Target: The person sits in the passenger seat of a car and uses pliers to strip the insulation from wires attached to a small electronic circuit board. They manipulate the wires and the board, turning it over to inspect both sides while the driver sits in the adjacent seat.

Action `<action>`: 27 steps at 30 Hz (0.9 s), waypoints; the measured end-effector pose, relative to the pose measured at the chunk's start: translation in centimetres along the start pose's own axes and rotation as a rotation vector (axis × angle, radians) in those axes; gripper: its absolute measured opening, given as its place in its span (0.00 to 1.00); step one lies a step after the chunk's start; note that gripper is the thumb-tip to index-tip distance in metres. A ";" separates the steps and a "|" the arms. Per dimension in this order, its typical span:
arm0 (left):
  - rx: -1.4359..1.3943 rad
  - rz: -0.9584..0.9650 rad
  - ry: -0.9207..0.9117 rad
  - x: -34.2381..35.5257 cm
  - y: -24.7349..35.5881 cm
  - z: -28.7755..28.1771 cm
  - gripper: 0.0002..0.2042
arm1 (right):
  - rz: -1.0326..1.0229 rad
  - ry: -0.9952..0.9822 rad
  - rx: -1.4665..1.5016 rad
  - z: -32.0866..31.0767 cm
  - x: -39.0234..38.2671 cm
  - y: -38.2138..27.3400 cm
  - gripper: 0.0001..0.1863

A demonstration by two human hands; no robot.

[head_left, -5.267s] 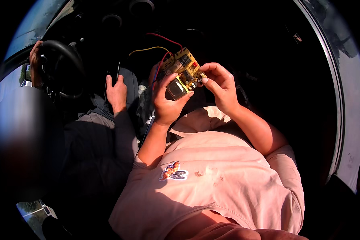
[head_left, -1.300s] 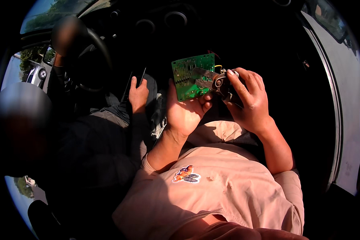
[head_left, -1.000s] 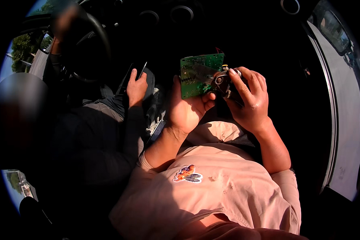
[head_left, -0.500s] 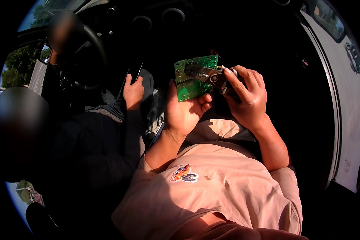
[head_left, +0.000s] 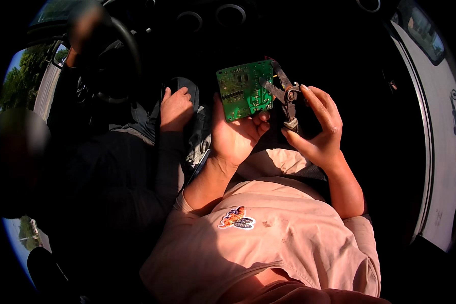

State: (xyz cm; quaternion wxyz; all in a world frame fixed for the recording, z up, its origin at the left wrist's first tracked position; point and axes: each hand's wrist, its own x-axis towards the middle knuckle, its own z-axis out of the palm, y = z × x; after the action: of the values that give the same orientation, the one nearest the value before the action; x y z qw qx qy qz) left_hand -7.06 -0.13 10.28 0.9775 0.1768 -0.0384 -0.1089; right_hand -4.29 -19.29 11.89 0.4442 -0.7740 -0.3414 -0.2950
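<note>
A green circuit board is held up in front of my chest, its face dotted with solder points. My left hand grips it from below, with curled fingertips at its lower right edge. In my right hand is a pair of worn, dark metal snips, thumb on the lower handle end and fingers on the other side of the pivot. Their blades are spread apart at the board's right edge, one lying across its face and the other near the top right corner. Short red and yellow wires show at that edge.
I sit in a vehicle. At left, another person's one hand rests on a leg and the other is by the steering wheel. A door window edge with a side mirror is at right. Much of the cabin is dark.
The snips' blades have spread from closed, and my right hand's fingers have opened wider. The board has shifted slightly left. The other person's near hand has shifted, and a thin object there is no longer visible.
</note>
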 end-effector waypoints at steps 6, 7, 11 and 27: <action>-0.043 -0.020 0.111 0.3 0.1 -0.6 0.32 | -0.041 -0.102 -0.140 1.1 -0.6 -0.3 0.39; -0.058 -0.030 0.057 0.3 0.1 -0.5 0.33 | -0.051 -0.106 -0.149 1.3 -0.8 -0.2 0.39; 0.071 0.026 0.217 0.5 -0.1 1.2 0.35 | -0.074 -0.127 -0.163 1.8 -1.1 -0.3 0.39; -0.032 -0.055 -0.005 0.5 0.4 -1.2 0.36 | -0.081 -0.141 -0.236 2.3 -1.2 -0.1 0.37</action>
State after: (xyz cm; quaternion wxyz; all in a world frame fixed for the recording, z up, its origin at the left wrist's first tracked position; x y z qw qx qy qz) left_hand -6.35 0.56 9.35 0.9767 0.1617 -0.0342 -0.1367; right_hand -4.77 -17.55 10.03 0.3129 -0.8253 -0.3657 -0.2955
